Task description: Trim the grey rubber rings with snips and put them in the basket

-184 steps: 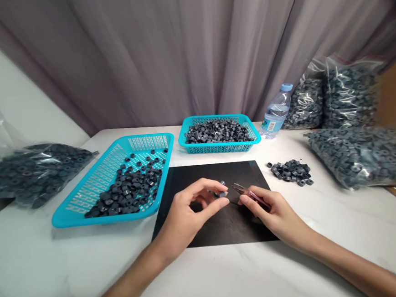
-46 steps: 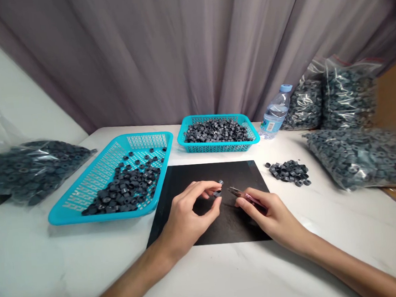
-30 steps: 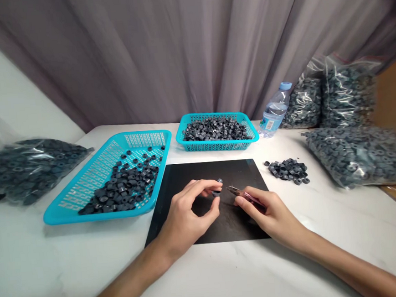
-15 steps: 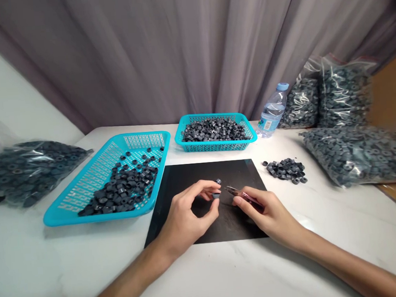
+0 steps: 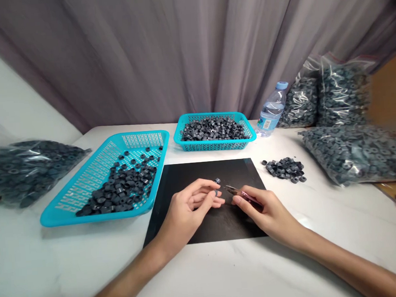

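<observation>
My left hand [image 5: 189, 208] hovers over a black mat [image 5: 200, 171] and pinches a small dark grey ring [image 5: 217, 182] between thumb and fingers. My right hand [image 5: 268, 211] is closed around a small pair of pink-handled cutters [image 5: 237, 192], whose tip points left and sits just beside the ring. Both hands rest low above the mat's middle.
A large turquoise basket [image 5: 84, 189] partly filled with grey rings lies at the left; a smaller full basket [image 5: 248, 141] stands behind the mat. A loose pile of rings [image 5: 285, 169], a water bottle [image 5: 270, 110] and clear bags of rings [image 5: 356, 150] [image 5: 24, 166] surround them.
My left fingers have closed more tightly round the ring and the cutters' tip has come nearer to it. The view has drifted slightly.
</observation>
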A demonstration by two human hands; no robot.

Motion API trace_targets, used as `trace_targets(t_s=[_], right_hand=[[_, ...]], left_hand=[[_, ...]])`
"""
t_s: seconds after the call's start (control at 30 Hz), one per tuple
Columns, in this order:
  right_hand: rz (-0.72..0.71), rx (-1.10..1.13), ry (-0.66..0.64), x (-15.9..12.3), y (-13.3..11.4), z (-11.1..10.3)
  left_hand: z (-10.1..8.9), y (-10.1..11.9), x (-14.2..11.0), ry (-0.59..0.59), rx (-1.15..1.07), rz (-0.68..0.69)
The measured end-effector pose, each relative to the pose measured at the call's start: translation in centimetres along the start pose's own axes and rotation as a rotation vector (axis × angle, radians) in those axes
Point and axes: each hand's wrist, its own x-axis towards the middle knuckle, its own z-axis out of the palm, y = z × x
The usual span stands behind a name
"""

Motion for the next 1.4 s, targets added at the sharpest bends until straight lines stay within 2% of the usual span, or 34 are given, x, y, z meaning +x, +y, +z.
trace_targets(t_s=[0.1,0.3,0.47,0.6,0.67,0.73,0.8,0.87,0.9,0.93,0.97,1.0,1.07,1.13,1.2,1.33,1.4], right_hand=[[-0.007,-0.006,0.006,-0.1,0.0,0.0],[-0.005,0.0,-0.004,-0.2,0.2,0.0],[-0.007,-0.003,0.0,0.0,0.2,0.0],[-0.001,-0.002,-0.002,0.0,0.2,0.2],[0.003,-0.003,-0.003,0.0,0.2,0.3],[0.006,-0.001,-0.006,0.0,0.2,0.3],[0.009,-0.003,-0.006,0.0,0.3,0.4],[0.01,-0.005,-0.007,0.0,0.4,0.4],[0.009,-0.004,-0.007,0.0,0.4,0.4],[0.01,-0.004,-0.008,0.1,0.3,0.4],[0.011,-0.003,-0.008,0.1,0.3,0.3],[0.012,-0.003,-0.008,0.1,0.3,0.3],[0.021,-0.007,-0.01,0.0,0.2,0.3],[0.03,-0.012,-0.009,0.0,0.1,0.3],[0.04,-0.014,-0.006,0.1,0.0,0.2],[0.058,-0.018,-0.008,0.0,0.0,0.2],[0.054,-0.026,-0.007,0.0,0.0,0.3]], left_hand=[[-0.1,0.1,0.1,-0.011,-0.057,-0.084],[-0.2,0.9,0.2,-0.038,-0.137,-0.159],[-0.3,0.6,0.1,-0.041,-0.085,-0.119],[-0.2,0.2,-0.1,-0.022,0.073,-0.003],[-0.5,0.6,-0.2,0.043,0.279,0.112],[-1.2,1.5,-0.2,0.17,0.536,0.278],[-2.7,2.7,-0.1,0.343,0.788,0.452],[-4.8,4.0,-0.1,0.501,1.057,0.566],[-6.0,4.5,0.0,0.559,1.211,0.578],[-7.1,5.0,0.0,0.625,1.335,0.531],[-8.1,5.3,-0.1,0.694,1.411,0.473],[-8.9,5.6,-0.1,0.7,1.464,0.378],[-9.5,5.8,-0.2,0.675,1.519,0.292],[-8.6,5.6,-0.3,0.615,1.526,0.325],[-6.5,4.9,-0.4,0.528,1.53,0.416],[-1.7,1.9,-0.6,0.162,1.487,0.593],[-0.6,0.1,-0.4,0.047,1.425,0.548]])
